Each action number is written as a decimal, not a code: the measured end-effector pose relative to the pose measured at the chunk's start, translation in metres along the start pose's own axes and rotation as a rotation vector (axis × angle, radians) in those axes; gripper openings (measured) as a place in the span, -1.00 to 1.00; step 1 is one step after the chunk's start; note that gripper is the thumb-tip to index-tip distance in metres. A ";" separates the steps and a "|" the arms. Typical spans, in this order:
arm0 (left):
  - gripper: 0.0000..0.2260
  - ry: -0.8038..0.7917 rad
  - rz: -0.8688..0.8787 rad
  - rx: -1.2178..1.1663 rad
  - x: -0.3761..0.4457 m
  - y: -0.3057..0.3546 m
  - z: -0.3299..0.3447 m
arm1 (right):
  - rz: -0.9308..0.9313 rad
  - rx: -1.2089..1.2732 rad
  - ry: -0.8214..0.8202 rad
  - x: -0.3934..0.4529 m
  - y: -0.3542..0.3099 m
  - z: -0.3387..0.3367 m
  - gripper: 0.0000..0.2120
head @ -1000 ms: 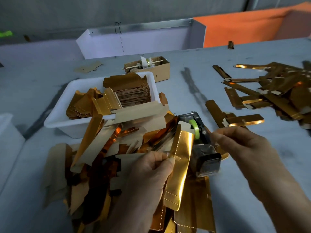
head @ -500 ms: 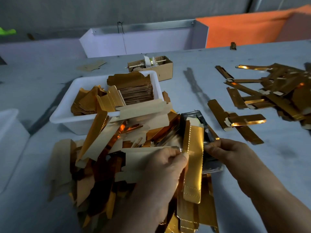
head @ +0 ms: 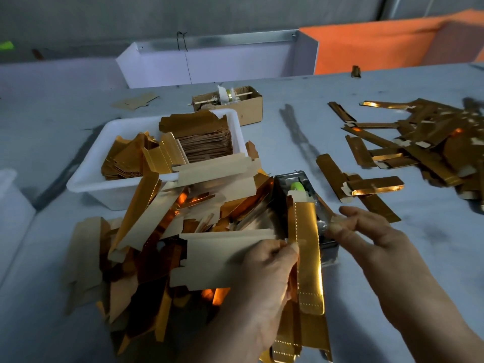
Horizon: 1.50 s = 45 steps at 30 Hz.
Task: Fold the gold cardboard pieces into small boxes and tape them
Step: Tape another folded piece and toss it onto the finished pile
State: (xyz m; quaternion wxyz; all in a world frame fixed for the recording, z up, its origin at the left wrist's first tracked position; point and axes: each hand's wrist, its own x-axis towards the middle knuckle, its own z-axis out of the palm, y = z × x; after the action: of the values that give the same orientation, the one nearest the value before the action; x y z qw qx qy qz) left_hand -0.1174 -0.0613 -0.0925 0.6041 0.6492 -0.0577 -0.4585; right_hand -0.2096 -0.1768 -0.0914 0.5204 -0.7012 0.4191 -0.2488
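My left hand [head: 264,268] pinches a folded gold cardboard piece [head: 306,252], holding it upright over the tape dispenser [head: 301,189] with its green roll. My right hand [head: 366,231] pinches a strip of clear tape [head: 326,226] against the piece's right edge. A heap of flat gold cardboard pieces [head: 170,231] lies to the left and below my hands. Folded gold boxes [head: 419,137] lie in a pile at the far right.
A white tray [head: 86,182] holds stacked gold blanks behind the heap. A small brown carton [head: 251,106] with a spool stands behind it. A white bin edge [head: 10,203] is at the left. Long white trough [head: 209,61] at the back.
My right hand came from the dispenser to the piece's right edge with tape. My left hand shifted the gold piece right and more upright, in front of the dispenser.
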 end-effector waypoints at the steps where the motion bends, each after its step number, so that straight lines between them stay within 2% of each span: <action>1: -0.86 0.006 0.013 0.024 0.000 0.000 -0.001 | 0.011 -0.031 0.007 -0.002 0.004 0.000 -0.83; 10: -0.83 -0.037 0.202 0.166 0.002 0.012 0.002 | -0.074 -0.174 0.060 -0.012 0.021 0.015 -0.79; 14: -0.83 -0.003 0.273 0.279 0.007 0.013 0.004 | -0.133 -0.201 0.099 -0.018 0.024 0.020 -0.79; 22: -0.81 -0.036 0.274 0.328 0.008 0.015 0.005 | -0.232 -0.399 0.094 -0.011 0.025 0.016 -0.69; 28: -0.83 -0.057 0.249 0.289 0.005 0.019 0.002 | -0.125 -0.111 0.156 -0.015 0.019 -0.011 -0.86; 30: -0.85 -0.040 0.269 0.288 0.003 0.018 0.000 | -0.109 0.028 0.099 -0.022 0.005 -0.018 -0.93; 33: -0.87 0.001 0.332 0.330 0.000 0.018 -0.003 | -0.160 0.091 -0.160 -0.030 -0.018 -0.025 -0.53; 34: -0.88 0.010 0.346 0.345 -0.001 0.019 -0.004 | -0.172 0.100 -0.231 -0.031 -0.026 -0.024 -0.58; 36: -0.90 0.024 0.363 0.358 -0.002 0.020 -0.006 | -0.192 0.143 -0.336 -0.030 -0.037 -0.019 -0.84; 41: -0.94 0.003 0.380 0.325 -0.007 0.021 -0.009 | -0.283 0.039 -0.363 -0.025 -0.043 -0.006 -0.75; 45: -0.94 0.007 0.400 0.324 -0.009 0.021 -0.012 | -0.274 -0.117 -0.306 -0.021 -0.041 -0.002 -0.66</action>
State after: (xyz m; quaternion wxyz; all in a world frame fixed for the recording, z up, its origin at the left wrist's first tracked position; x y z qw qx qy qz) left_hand -0.1041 -0.0522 -0.0724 0.5710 0.7149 -0.2555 -0.3124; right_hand -0.2088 -0.1557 -0.0500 0.4976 -0.8103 0.2496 -0.1832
